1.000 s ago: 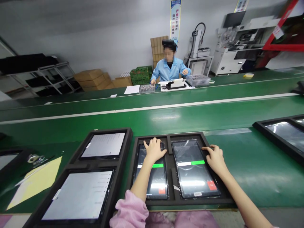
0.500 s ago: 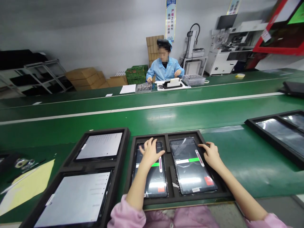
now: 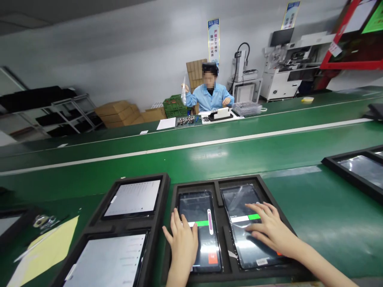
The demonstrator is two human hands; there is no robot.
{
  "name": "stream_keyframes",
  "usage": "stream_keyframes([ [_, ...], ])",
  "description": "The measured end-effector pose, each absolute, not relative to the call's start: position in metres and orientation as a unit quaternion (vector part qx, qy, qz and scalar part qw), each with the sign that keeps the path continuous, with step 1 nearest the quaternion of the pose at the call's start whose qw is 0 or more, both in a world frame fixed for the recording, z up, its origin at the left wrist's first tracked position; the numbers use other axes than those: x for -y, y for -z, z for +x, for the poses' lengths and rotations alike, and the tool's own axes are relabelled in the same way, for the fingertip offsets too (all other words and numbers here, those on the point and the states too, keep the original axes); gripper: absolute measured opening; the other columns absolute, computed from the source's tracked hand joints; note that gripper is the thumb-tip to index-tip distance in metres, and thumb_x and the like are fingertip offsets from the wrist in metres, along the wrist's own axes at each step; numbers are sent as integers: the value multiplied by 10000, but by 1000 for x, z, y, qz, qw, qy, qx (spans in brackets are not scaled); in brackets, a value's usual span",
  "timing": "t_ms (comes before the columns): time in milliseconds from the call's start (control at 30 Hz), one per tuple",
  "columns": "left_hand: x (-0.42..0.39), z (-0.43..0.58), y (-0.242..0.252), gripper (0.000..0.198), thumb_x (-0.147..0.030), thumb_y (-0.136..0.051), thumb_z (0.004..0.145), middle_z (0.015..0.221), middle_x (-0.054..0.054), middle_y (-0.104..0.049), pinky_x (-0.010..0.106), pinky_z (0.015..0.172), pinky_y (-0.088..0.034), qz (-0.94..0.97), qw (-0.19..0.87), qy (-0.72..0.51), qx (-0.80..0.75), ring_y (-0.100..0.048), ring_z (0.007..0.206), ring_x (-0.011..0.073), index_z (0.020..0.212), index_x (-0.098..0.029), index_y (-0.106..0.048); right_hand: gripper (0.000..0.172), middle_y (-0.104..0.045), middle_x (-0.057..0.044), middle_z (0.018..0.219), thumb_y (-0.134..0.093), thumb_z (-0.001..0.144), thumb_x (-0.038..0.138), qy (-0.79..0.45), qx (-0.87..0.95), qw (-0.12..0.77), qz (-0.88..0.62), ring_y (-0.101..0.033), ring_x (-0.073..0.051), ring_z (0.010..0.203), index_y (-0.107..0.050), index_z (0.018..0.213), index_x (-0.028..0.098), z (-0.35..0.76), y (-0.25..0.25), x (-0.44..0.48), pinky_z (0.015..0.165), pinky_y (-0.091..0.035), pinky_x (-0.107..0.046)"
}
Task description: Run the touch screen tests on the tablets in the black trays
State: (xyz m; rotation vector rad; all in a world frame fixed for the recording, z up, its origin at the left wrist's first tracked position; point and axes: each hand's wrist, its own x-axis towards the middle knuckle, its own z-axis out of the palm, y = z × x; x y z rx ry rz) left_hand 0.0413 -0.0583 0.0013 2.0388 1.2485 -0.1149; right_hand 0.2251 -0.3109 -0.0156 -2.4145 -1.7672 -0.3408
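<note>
Two tablets lie face up in a black foam tray (image 3: 220, 235) in front of me. Over the left tablet (image 3: 205, 203), my left hand (image 3: 183, 239) has its fingers spread, at the left edge of the lit screen. My right hand (image 3: 271, 227) reaches in from the right over the right tablet (image 3: 241, 239), fingers apart and holding nothing. Both screens show a white and green bar and a red square. A slim pinkish slider shows on the left screen; on the right one it is mostly hidden by my hand. Whether the fingertips touch the glass, I cannot tell.
A second foam tray (image 3: 119, 226) with two lit tablets stands left. Another tray (image 3: 353, 175) sits far right. Yellow paper (image 3: 49, 247) and a tape roll (image 3: 40, 221) lie at far left. Across the green bench, a person in blue (image 3: 211, 97) sits behind parts.
My left hand has moved down to the left tablet's left edge. My right hand has moved from the right tablet's side over its screen. The person opposite has raised a clear object.
</note>
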Motion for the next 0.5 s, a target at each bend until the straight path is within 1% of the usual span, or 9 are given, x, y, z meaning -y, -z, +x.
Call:
stream_keyframes([
  [67,60,52,-9,912,-733,147,652,1539,-185,156,625,1441,73,818,363,83,-439,23,1627,88,1355,-416,-340,262,-436,-53,1415,-500,985,324,130,506,92,-848,-399,-317,1274,-719,1103,403,250,19,313,1009,-366,-611],
  [133,57,75,-14,816,-724,121,665,1545,-188,107,625,1442,-18,855,347,104,-371,-16,1637,76,1350,-494,-259,349,-472,-101,1369,-460,960,222,135,365,113,-914,-430,-324,1242,-717,1174,321,271,23,311,971,-439,-573],
  [200,51,105,-15,675,-658,15,726,1550,-175,16,562,1501,-74,880,324,112,-328,-74,1636,31,1368,-526,-148,426,-473,-140,1350,-440,913,114,109,241,106,-959,-441,-329,1229,-706,1220,242,283,26,306,951,-485,-531],
  [233,47,120,-14,631,-616,-56,749,1544,-162,-51,508,1542,-91,884,316,117,-323,-120,1624,3,1364,-518,-158,452,-463,-150,1355,-438,892,77,92,207,97,-969,-437,-331,1234,-702,1230,219,286,28,304,954,-494,-516],
  [300,42,146,-10,574,-540,-168,760,1494,-133,-206,394,1603,-116,881,312,125,-332,-220,1574,-48,1320,-462,-271,477,-440,-154,1373,-449,870,45,70,198,81,-974,-422,-333,1252,-698,1240,213,286,29,302,975,-493,-501],
  [333,40,155,-8,552,-509,-193,756,1456,-123,-270,351,1618,-120,879,313,124,-338,-260,1545,-70,1287,-427,-321,480,-435,-151,1374,-456,863,37,66,205,79,-973,-418,-330,1254,-702,1233,217,285,30,301,985,-489,-495],
  [400,40,164,-7,523,-453,-192,749,1398,-110,-340,317,1630,-100,879,309,114,-346,-306,1500,-99,1233,-376,-378,492,-429,-144,1373,-456,850,17,70,215,84,-971,-417,-321,1250,-713,1212,231,283,30,301,993,-481,-481],
  [500,41,164,-10,537,-399,-151,744,1394,-103,-348,362,1625,-12,883,297,99,-348,-325,1470,-116,1238,-385,-362,528,-429,-136,1363,-438,825,-12,58,209,107,-970,-414,-312,1248,-720,1189,248,284,29,299,993,-468,-464],
])
